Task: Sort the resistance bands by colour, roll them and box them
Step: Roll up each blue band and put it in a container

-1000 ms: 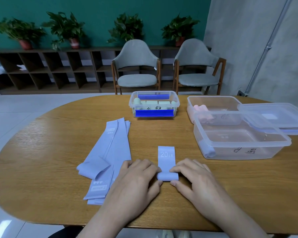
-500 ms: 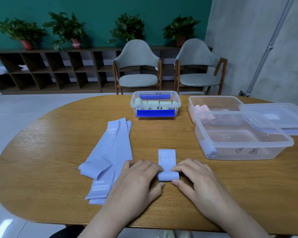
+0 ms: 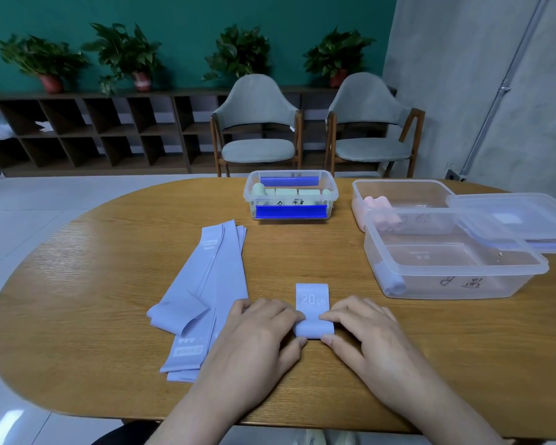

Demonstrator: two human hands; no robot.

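Note:
A lavender resistance band (image 3: 312,311) marked "20 LB" lies near the table's front, its near end wound into a roll. My left hand (image 3: 264,332) pinches the roll's left end and my right hand (image 3: 363,329) pinches its right end. A pile of flat lavender bands (image 3: 206,293) lies to the left. The near clear box (image 3: 453,268) holds one rolled lavender band (image 3: 389,279). Behind it a second clear box (image 3: 398,191) holds pink rolls (image 3: 381,205). A small box (image 3: 291,194) at the back holds pale green rolls.
A clear lid (image 3: 517,220) leans on the boxes at the far right. The oval wooden table (image 3: 93,284) has its edge close in front of me. Two grey chairs (image 3: 257,123) stand behind the table, with shelves and potted plants along the wall.
Both hands have rolled the band a little further away from me, so the flat tail beyond the roll is shorter. The boxes and the pile stayed where they were.

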